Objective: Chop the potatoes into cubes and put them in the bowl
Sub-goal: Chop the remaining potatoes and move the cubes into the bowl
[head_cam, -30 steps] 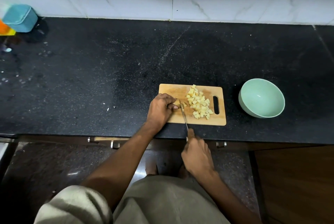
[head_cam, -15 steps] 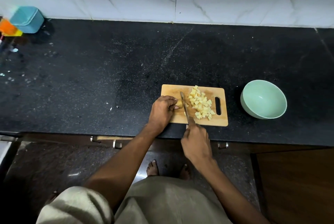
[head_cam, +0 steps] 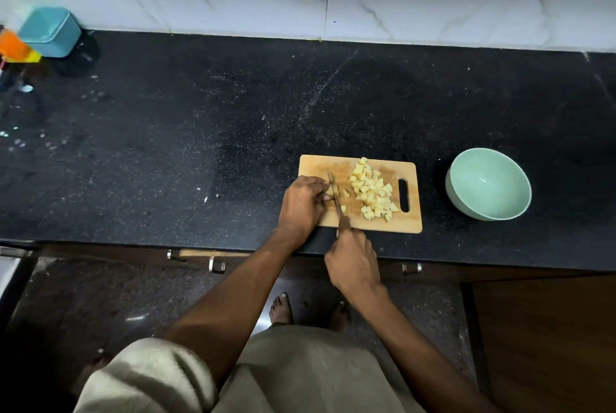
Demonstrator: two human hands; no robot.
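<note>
The worktop [head_cam: 200,132] is black speckled stone running the full width, backed along its far edge by white marbled wall tiles. A wooden chopping board [head_cam: 316,166] lies near the front edge, right of the middle, its handle slot toward the right. To its right, apart from it, a pale green bowl [head_cam: 488,184] stands on the worktop. At the far left corner sits a teal box [head_cam: 50,31], with an orange and yellow object [head_cam: 15,47] just beside it at the left edge. Small pale scraps [head_cam: 208,194] lie left of the board, and faint specks dot the left end
</note>
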